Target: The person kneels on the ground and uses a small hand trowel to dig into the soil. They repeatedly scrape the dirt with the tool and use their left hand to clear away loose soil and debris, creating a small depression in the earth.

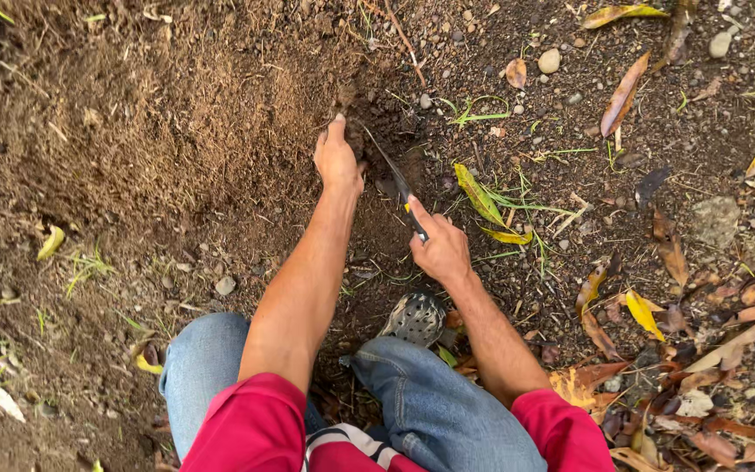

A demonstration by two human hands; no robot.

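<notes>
Fingers of right hand (441, 252) wrapped round knife (397, 185) handle — blade angled into hole (377, 140); left hand (336, 159) beside blade, curled onto soil, steadying.

Bare soil (133, 131) lies open leftward; leaves (657, 315) and stones (550, 60) (scattered) clutter the right.

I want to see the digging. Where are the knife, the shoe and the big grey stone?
knife (392, 175): head view, middle of the blade.
shoe (415, 318): head view, holed top.
stone (715, 218): head view, its flat top.
</notes>
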